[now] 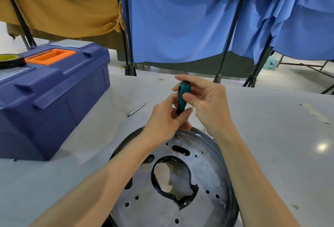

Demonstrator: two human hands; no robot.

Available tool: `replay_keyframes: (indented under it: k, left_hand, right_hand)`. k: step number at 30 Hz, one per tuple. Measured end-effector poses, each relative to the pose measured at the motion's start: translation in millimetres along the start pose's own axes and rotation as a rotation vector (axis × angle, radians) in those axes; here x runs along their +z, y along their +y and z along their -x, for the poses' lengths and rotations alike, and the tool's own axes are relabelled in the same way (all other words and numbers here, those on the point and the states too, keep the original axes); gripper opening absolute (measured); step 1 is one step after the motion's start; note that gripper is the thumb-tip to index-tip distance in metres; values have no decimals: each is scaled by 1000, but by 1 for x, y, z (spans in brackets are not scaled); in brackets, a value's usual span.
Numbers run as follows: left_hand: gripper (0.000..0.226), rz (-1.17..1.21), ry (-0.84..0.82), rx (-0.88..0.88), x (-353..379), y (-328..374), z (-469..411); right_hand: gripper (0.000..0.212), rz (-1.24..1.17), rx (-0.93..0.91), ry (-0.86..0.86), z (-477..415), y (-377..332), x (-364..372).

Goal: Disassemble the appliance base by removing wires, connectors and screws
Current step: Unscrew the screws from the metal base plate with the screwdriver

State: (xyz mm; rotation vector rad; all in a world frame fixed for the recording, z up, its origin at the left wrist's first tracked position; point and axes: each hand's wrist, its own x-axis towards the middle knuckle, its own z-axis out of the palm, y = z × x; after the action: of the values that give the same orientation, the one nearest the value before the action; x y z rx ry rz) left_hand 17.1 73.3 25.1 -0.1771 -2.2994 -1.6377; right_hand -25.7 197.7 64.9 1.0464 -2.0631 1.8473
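Observation:
The round metal appliance base (204, 176) lies flat on the white table, its plate pierced by several holes and a large torn black-edged opening in the middle. A screwdriver with a teal and black handle (182, 95) stands upright over the far rim of the base. My left hand (167, 118) grips the lower part of the handle, and its fingers hide the shaft and tip. My right hand (204, 100) pinches the upper handle between thumb and fingers.
A dark blue toolbox (54, 89) with an orange handle stands at the left, a roll of black tape (10, 61) on its lid. A loose metal screwdriver bit (136, 109) lies on the table (280, 136) between toolbox and hands. Blue and tan cloths hang behind.

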Motion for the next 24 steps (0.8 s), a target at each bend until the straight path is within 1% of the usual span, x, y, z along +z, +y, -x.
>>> replay_keyframes:
  k: [2, 4, 6, 7, 9, 11, 13, 15, 17, 19, 20, 22, 24]
  left_hand:
    - [19, 62, 1, 3, -1, -1, -1]
    - [21, 125, -65, 6, -3, -2, -1]
    - [23, 146, -120, -5, -4, -3, 0]
    - [23, 151, -123, -17, -5, -4, 0]
    - [24, 124, -99, -39, -6, -5, 0]
    - [24, 73, -94, -34, -8, -4, -2]
    - [18, 47, -90, -20, -7, -3, -2]
    - [9, 12, -55, -11, -4, -2, 0]
    - [18, -23, 1, -1, -1, -2, 1]
    - [20, -25, 55, -9, 1, -2, 0]
    - [21, -9, 72, -10, 1, -2, 0]
    - [26, 35, 92, -14, 0, -2, -1]
    - [25, 68, 92, -23, -2, -2, -1]
  right_hand:
    - [46, -20, -11, -33, 1, 0, 1]
    - [45, -24, 4, -23, 1, 2, -3]
    - [41, -32, 24, -13, 0, 3, -6]
    - [37, -37, 32, -12, 1, 4, -5]
    - [28, -21, 40, -9, 2, 3, 0]
    - [28, 32, 42, 28, 1, 4, 2]
    - [30, 77, 33, 77, 0, 5, 0]
    - [35, 75, 33, 89, -1, 5, -2]
    - [45, 47, 40, 57, -1, 4, -4]
    - [48, 28, 19, 6, -1, 3, -4]
    - [46, 20, 8, -16, 0, 2, -2]
    - [35, 1, -3, -40, 1, -1, 2]
    - [28, 37, -6, -17, 2, -2, 7]
